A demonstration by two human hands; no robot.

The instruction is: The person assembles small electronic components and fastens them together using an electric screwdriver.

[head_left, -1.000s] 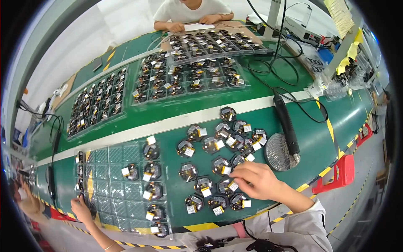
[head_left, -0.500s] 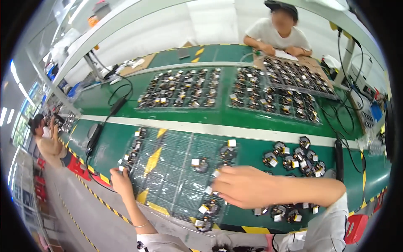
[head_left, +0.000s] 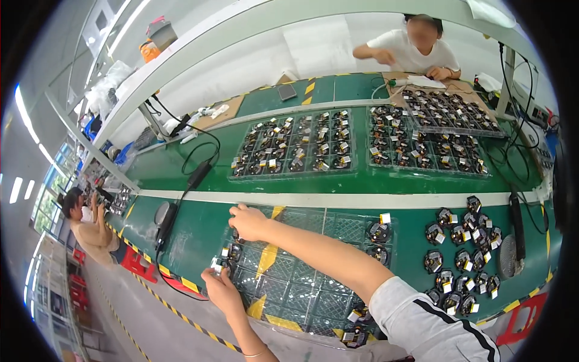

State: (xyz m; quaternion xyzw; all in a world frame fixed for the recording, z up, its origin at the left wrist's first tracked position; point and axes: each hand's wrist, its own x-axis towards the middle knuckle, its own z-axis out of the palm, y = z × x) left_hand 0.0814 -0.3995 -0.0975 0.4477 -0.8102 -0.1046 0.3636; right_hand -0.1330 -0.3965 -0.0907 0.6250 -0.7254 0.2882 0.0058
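A clear plastic tray [head_left: 289, 265] with square compartments lies on the green bench before me. Small round black parts with white-and-yellow tags stand along its left column [head_left: 231, 252] and its right column [head_left: 379, 231]. My left hand [head_left: 222, 289] is at the tray's near left edge, fingertips closed beside a white-tagged part [head_left: 215, 263]; what they pinch is partly hidden. Across the tray reaches my right arm. My right hand [head_left: 248, 222] is over the far left corner, fingers curled down and closed, hiding whatever is in them.
Loose round parts [head_left: 463, 235] are heaped right of the tray, beside a black bar-shaped tool [head_left: 517, 226]. Filled trays [head_left: 295, 145] stand beyond the pale divider [head_left: 289, 199]. A co-worker [head_left: 416, 51] sits opposite. A black cable [head_left: 161, 241] crosses the left side.
My right hand has gone from the tray's right column across to its far left corner. The left hand stays at the left edge. The view has shifted, and the co-worker's arm is raised.
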